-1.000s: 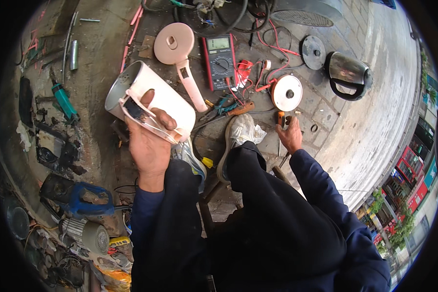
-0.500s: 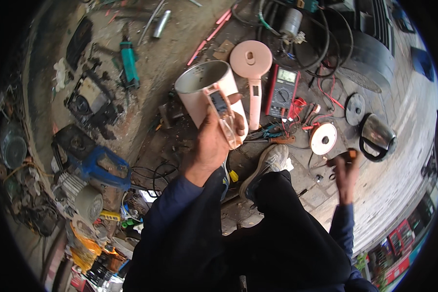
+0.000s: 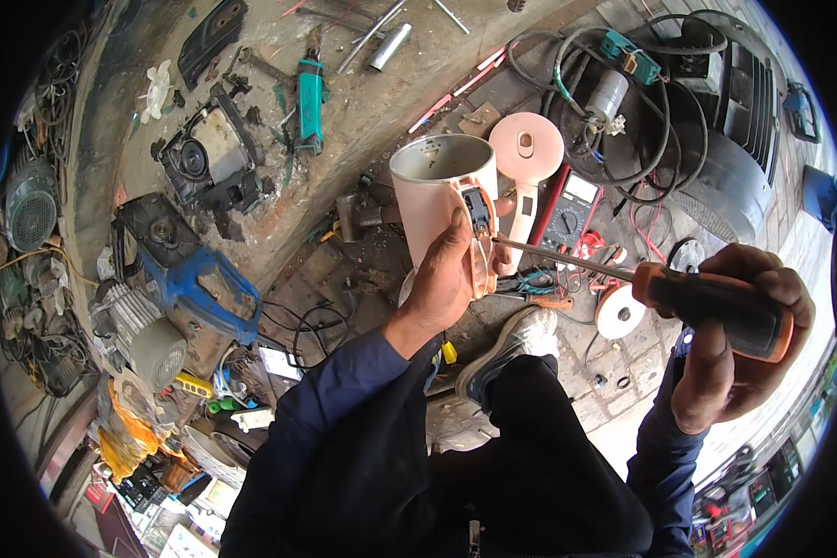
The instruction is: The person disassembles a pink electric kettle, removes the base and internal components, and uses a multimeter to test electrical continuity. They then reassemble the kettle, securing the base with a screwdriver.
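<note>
My left hand (image 3: 448, 279) grips a pale pink kettle body (image 3: 434, 191) by its opened handle, mouth up, held above the ground. A black switch part (image 3: 479, 210) shows in the handle. My right hand (image 3: 739, 344) is closed around a screwdriver (image 3: 707, 298) with an orange and black grip. Its metal shaft points left and its tip touches the kettle handle near the switch part. The kettle's pink lid (image 3: 525, 158) lies on the ground behind the kettle.
A multimeter (image 3: 567, 209) with red leads lies beside the lid. A blue motor tool (image 3: 181, 288) sits at left, a teal-handled tool (image 3: 310, 102) farther back, coiled black cable (image 3: 623, 93) at upper right. My shoe (image 3: 511, 349) rests on the cluttered ground.
My right hand rose from the ground with the screwdriver and brought its tip to the kettle handle. The view swung left; the kettle stays in my left hand.
</note>
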Demonstrator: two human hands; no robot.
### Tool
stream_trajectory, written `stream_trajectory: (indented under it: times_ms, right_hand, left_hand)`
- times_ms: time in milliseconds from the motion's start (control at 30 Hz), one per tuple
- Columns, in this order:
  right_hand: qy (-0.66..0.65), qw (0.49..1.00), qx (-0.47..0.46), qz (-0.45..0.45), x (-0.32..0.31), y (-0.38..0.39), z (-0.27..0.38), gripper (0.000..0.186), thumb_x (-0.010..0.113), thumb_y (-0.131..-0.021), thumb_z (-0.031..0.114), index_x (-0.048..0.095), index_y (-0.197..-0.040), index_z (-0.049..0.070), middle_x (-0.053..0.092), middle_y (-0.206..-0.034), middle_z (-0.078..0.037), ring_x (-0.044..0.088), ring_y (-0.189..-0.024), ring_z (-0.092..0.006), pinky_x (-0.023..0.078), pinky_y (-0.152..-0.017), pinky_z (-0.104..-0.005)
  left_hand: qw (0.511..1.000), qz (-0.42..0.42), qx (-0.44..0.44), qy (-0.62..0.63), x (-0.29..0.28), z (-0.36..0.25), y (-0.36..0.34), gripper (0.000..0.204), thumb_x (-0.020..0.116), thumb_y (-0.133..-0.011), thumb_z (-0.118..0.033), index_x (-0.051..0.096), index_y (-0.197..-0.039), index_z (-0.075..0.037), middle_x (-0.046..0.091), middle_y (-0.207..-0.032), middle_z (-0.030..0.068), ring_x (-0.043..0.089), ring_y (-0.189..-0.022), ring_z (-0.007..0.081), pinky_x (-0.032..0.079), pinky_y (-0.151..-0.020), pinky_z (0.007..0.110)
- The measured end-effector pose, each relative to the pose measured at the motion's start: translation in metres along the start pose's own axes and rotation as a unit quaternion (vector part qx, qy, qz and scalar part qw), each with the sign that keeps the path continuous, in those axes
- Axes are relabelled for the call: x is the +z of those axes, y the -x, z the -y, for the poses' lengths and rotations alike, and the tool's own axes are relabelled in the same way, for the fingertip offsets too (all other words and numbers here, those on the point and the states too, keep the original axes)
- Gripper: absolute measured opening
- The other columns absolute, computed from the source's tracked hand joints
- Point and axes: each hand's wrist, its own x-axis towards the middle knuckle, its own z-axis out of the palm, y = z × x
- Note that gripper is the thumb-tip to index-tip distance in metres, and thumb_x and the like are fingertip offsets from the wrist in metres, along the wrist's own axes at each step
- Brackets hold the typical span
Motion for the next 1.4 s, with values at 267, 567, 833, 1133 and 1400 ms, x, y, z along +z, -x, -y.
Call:
stream_trajectory:
  times_ms: [267, 567, 833, 1133, 1400]
  right_hand:
    - [-0.04, 0.998, -0.019, 0.044, 0.008, -0.006, -0.009, 0.066, 0.088, -0.089, 0.018, 0.045, -0.138, 0.004, 0.067, -0.116, -0.023, 0.071, -0.097, -0.0245, 0.059, -0.087, -0.0342]
    - [-0.041, 0.997, -0.022, 0.053, 0.009, -0.007, -0.011, 0.066, 0.087, -0.09, 0.018, 0.045, -0.138, 0.004, 0.066, -0.116, -0.023, 0.071, -0.098, -0.0241, 0.06, -0.087, -0.0342]
    - [-0.03, 0.998, -0.007, 0.054, 0.007, -0.008, -0.008, 0.066, 0.089, -0.09, 0.02, 0.046, -0.137, 0.003, 0.067, -0.116, -0.023, 0.07, -0.099, -0.0239, 0.06, -0.088, -0.0343]
    - [-0.032, 0.999, 0.009, 0.041, 0.009, -0.008, -0.003, 0.067, 0.089, -0.089, 0.021, 0.046, -0.136, 0.003, 0.066, -0.116, -0.024, 0.07, -0.099, -0.0248, 0.059, -0.089, -0.0352]
    - [0.002, 0.999, 0.0, 0.053, 0.009, -0.011, -0.002, 0.065, 0.087, -0.087, 0.015, 0.047, -0.136, 0.0, 0.067, -0.115, -0.022, 0.07, -0.097, -0.0238, 0.058, -0.09, -0.0364]
  left_hand:
    - [1.0, 0.02, -0.008, 0.013, -0.001, 0.001, 0.0, 0.072, 0.042, -0.113, -0.059, 0.049, -0.155, -0.001, 0.065, -0.1, 0.0065, 0.062, -0.089, 0.0149, 0.05, -0.07, 0.029]
    - [1.0, 0.019, -0.009, -0.004, -0.001, 0.004, 0.0, 0.073, 0.039, -0.114, -0.059, 0.048, -0.155, 0.001, 0.064, -0.098, 0.0063, 0.061, -0.086, 0.0155, 0.05, -0.075, 0.03]
    - [1.0, 0.014, 0.004, 0.013, 0.002, 0.005, -0.001, 0.069, 0.04, -0.115, -0.056, 0.048, -0.155, 0.0, 0.066, -0.113, 0.0075, 0.061, -0.089, 0.0158, 0.052, -0.077, 0.031]
    - [0.997, 0.068, 0.026, 0.005, -0.009, 0.01, -0.005, 0.059, 0.042, -0.116, -0.05, 0.046, -0.157, -0.008, 0.058, -0.152, 0.0133, 0.065, -0.097, 0.0177, 0.055, -0.083, 0.034]
    - [0.999, 0.048, 0.023, 0.006, -0.006, 0.008, -0.003, 0.06, 0.043, -0.116, -0.051, 0.047, -0.156, -0.007, 0.059, -0.15, 0.0135, 0.064, -0.097, 0.017, 0.054, -0.083, 0.033]
